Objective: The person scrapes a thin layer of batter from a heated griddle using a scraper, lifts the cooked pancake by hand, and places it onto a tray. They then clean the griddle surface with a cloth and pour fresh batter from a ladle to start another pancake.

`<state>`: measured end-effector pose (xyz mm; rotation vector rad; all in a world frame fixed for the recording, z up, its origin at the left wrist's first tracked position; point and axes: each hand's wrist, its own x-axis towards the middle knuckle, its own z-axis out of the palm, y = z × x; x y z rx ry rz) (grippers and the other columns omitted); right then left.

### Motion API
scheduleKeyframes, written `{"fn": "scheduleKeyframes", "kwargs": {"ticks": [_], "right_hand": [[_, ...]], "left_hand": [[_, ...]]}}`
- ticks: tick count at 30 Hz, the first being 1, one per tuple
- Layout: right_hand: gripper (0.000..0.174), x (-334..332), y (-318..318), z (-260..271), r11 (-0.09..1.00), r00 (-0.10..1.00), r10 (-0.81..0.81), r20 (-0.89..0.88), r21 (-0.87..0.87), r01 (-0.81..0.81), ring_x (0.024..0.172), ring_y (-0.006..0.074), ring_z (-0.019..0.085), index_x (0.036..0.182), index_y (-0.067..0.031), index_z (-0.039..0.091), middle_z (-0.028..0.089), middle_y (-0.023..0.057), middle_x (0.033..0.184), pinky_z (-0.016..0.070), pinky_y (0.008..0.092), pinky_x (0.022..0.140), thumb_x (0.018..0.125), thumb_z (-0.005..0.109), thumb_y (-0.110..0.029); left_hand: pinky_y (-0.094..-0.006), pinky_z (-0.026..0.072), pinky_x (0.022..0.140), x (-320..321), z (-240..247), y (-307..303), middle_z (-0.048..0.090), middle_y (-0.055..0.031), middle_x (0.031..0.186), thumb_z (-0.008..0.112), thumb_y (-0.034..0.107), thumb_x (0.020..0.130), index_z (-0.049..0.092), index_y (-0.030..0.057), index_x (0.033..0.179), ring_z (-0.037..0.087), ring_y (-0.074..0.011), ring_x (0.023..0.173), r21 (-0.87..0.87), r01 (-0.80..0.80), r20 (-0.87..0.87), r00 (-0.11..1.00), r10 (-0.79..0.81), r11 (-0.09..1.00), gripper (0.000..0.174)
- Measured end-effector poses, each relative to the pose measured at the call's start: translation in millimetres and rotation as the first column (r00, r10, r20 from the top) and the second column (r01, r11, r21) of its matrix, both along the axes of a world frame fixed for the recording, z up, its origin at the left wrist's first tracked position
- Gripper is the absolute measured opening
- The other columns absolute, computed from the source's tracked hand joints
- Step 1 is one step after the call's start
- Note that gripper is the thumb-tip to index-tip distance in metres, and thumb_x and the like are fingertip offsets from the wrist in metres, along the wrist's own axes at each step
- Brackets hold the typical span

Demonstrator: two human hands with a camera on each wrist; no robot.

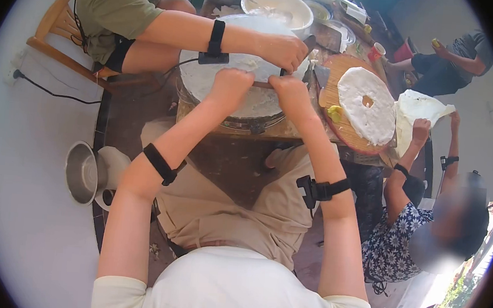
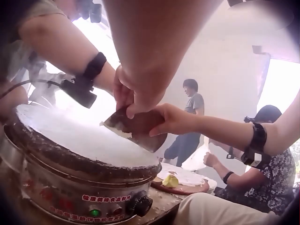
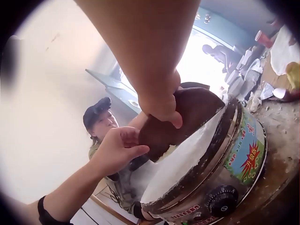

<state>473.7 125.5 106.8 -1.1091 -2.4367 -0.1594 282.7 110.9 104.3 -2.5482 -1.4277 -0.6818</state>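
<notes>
A curved dark brown scraper (image 2: 143,129) is gripped at its two ends by my hands over a round electric griddle (image 2: 75,176). My left hand (image 1: 232,86) has the left end, with fingers and thumb bent round it. The right end is pinched by my right hand (image 1: 291,95), its thumb flat on the face in the right wrist view. The scraper's lower edge, with pale batter on it, tilts close over a white batter sheet (image 3: 180,164) that covers the griddle top. Another person's hand (image 1: 286,52) reaches in just beyond my right hand.
Right of the griddle, a round wooden board (image 1: 332,79) bears a white flat sheet (image 1: 358,99) with a hole, and a yellow lump (image 1: 335,113). A white bowl (image 1: 295,7) stands behind. A person at right holds up a white sheet (image 1: 415,109).
</notes>
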Motion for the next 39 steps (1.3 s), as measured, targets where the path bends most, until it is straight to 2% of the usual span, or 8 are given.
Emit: {"fn": "scheduleKeyframes", "kwargs": {"ticks": [6,9,12,15,19,27,30,39], "right_hand": [[0.014,-14,-57,-31,0.983,0.993,0.093,-0.074,0.163,-0.08,0.073,0.0229,0.055,0.075,-0.0071,0.047,0.053,0.0069,0.073,0.0463,0.0323,0.063,0.065,0.056,-0.006],[0.014,-16,-76,-33,0.985,0.992,0.119,-0.035,0.132,-0.114,0.074,0.0219,0.055,0.076,-0.0068,0.047,0.053,0.0066,0.075,0.0459,0.0316,0.065,0.066,0.056,-0.008],[0.027,-10,-93,-32,0.992,0.989,0.12,0.088,-0.05,-0.115,0.086,0.0266,0.057,0.094,-0.002,0.055,0.061,0.01,0.093,0.0475,0.0343,0.074,0.067,0.053,-0.005],[0.028,-10,-98,-22,0.99,0.987,0.142,0.07,0.011,-0.143,0.086,0.0253,0.057,0.094,-0.0029,0.055,0.061,0.0089,0.093,0.0473,0.0334,0.072,0.067,0.054,-0.007],[0.013,-20,-89,-14,0.967,0.983,0.181,-0.006,0.182,-0.177,0.072,0.0207,0.052,0.075,-0.0077,0.045,0.049,0.0047,0.072,0.0447,0.031,0.063,0.066,0.054,-0.01],[0.015,-43,-61,-14,0.967,0.983,0.173,0.067,0.18,-0.183,0.069,0.0204,0.051,0.072,-0.0081,0.043,0.046,0.0044,0.069,0.0441,0.0307,0.061,0.063,0.054,-0.009],[0.013,-53,-38,-11,0.968,0.979,0.163,0.123,0.171,-0.183,0.069,0.0206,0.052,0.072,-0.0081,0.045,0.047,0.0047,0.067,0.0447,0.0303,0.06,0.063,0.055,-0.009],[0.008,-94,68,6,0.983,0.982,0.071,0.173,0.152,-0.098,0.078,0.0238,0.057,0.075,-0.0071,0.051,0.055,0.0069,0.075,0.0484,0.0336,0.066,0.068,0.054,-0.005]], "left_hand": [[-0.0367,0.0454,0.058,-11,-30,-69,0.057,-0.0093,0.071,0.054,-0.002,0.065,0.056,0.0035,0.081,0.058,-0.0269,0.068,0.077,0.041,0.035,0.998,-0.044,0.996,0.017],[-0.0357,0.0454,0.058,-16,-37,-88,0.057,-0.0092,0.072,0.055,0.0,0.065,0.057,0.0024,0.084,0.058,-0.0264,0.068,0.071,0.071,0.078,0.994,-0.076,0.995,0.02],[-0.0357,0.0453,0.058,-22,-36,-106,0.057,-0.0086,0.072,0.056,0.001,0.065,0.058,0.002,0.086,0.058,-0.0259,0.068,0.018,0.125,0.076,0.989,-0.126,0.992,0.021],[-0.0356,0.0455,0.058,-26,-32,-111,0.058,-0.0087,0.072,0.056,0.001,0.065,0.059,0.0023,0.085,0.058,-0.0258,0.067,-0.006,0.146,0.103,0.984,-0.145,0.989,0.02],[-0.0352,0.0456,0.058,-28,-22,-110,0.058,-0.0089,0.072,0.055,0.002,0.066,0.059,0.003,0.084,0.058,-0.0261,0.066,0.018,0.098,0.14,0.985,-0.099,0.995,0.018],[-0.0331,0.0457,0.054,-48,-24,-86,0.054,-0.0069,0.066,0.058,0.004,0.062,0.048,0.0067,0.07,0.058,-0.0244,0.065,0.12,0.047,0.135,0.989,-0.063,0.992,0.013],[-0.0364,0.0462,0.056,-57,-19,-68,0.059,-0.0103,0.071,0.054,0.002,0.067,0.059,0.0052,0.085,0.06,-0.027,0.067,0.018,0.011,0.106,0.994,-0.012,1.0,0.019],[-0.0359,0.0491,0.058,-83,-1,41,0.062,-0.0107,0.072,0.058,0.0,0.064,0.057,0.0075,0.072,0.063,-0.0254,0.072,0.053,-0.151,-0.04,0.987,0.153,0.987,0.011]]}}
